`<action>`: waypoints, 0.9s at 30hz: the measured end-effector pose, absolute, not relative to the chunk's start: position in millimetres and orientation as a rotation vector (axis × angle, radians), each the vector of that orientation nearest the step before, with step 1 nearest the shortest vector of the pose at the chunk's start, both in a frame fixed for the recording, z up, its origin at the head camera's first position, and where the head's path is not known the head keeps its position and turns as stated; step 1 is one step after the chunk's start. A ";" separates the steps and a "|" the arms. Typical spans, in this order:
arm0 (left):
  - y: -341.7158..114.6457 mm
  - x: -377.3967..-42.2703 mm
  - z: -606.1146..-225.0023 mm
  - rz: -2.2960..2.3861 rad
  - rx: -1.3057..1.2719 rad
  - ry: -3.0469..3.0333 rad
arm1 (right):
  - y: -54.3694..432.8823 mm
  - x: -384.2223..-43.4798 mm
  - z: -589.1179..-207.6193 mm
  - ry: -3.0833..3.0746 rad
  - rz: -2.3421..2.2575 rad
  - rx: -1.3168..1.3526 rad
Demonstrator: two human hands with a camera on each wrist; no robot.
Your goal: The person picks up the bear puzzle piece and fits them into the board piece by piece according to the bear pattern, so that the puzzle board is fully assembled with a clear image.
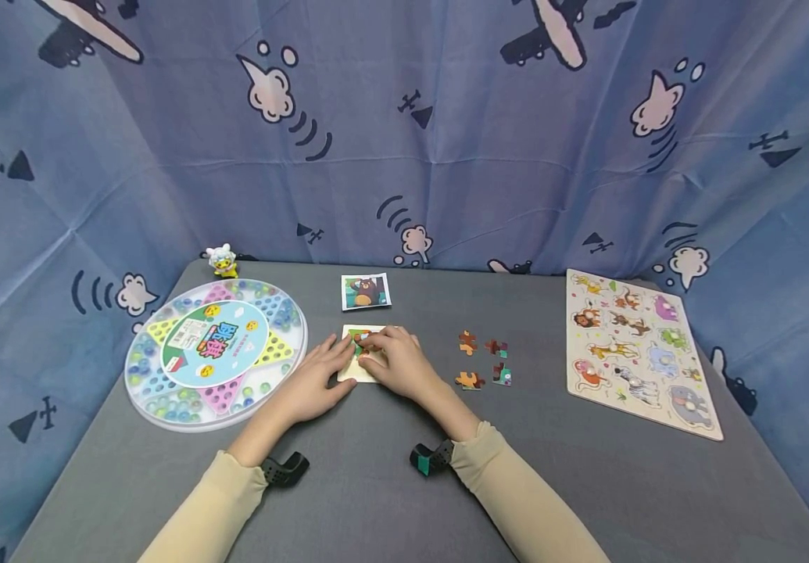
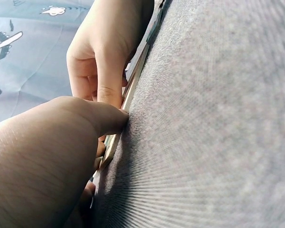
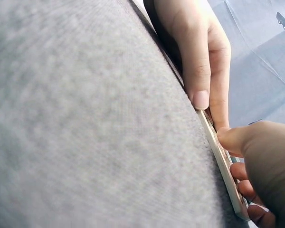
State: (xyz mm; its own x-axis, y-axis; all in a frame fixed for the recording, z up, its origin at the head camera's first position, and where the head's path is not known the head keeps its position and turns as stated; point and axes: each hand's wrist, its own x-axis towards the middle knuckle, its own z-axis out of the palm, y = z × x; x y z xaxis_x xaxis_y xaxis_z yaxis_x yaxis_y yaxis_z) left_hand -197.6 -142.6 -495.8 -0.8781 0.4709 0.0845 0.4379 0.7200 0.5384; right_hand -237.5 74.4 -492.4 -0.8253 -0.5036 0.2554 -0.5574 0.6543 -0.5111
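Note:
A small wooden jigsaw tray [image 1: 349,375] with a pale frame lies flat on the table, its coloured pieces partly covered by both hands. My left hand [image 1: 316,381] lies along the tray's left side, fingers stretched forward. In the left wrist view its thumb [image 2: 116,118] touches the tray's near edge. From the right, my right hand [image 1: 404,361] reaches over the tray with bent fingers. Its thumb [image 3: 230,138] and fingertips touch the tray's top; whether they pinch a piece is hidden. Several loose jigsaw pieces [image 1: 470,381] lie to the right of that hand.
Behind the tray lies a bear picture card [image 1: 365,292]. A round marble board game [image 1: 214,344] takes up the left side, with a small figurine [image 1: 222,260] behind it. At right lies a wooden animal puzzle board [image 1: 629,352]. A patterned curtain [image 1: 404,156] closes off the back.

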 end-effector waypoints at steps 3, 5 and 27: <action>-142.7 -197.7 -496.5 0.879 0.762 2.860 | 75.5 -238.5 -491.0 -2.755 0.928 0.907; -142.7 -197.7 -496.4 0.879 0.762 2.860 | 76.6 -239.5 -489.7 -2.732 0.942 0.917; -142.6 -196.5 -495.4 0.870 0.778 2.866 | 147.0 -272.8 -460.3 -2.723 1.103 0.644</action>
State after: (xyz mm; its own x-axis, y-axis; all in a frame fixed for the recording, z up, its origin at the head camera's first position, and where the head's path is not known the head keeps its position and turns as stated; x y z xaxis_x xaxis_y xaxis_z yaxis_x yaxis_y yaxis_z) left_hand -196.5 -142.6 -495.4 -0.8727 0.4783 0.0977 0.4520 0.7159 0.5322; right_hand -272.8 147.0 -460.3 -0.8999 -0.3368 0.2772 -0.4348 0.6413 -0.6323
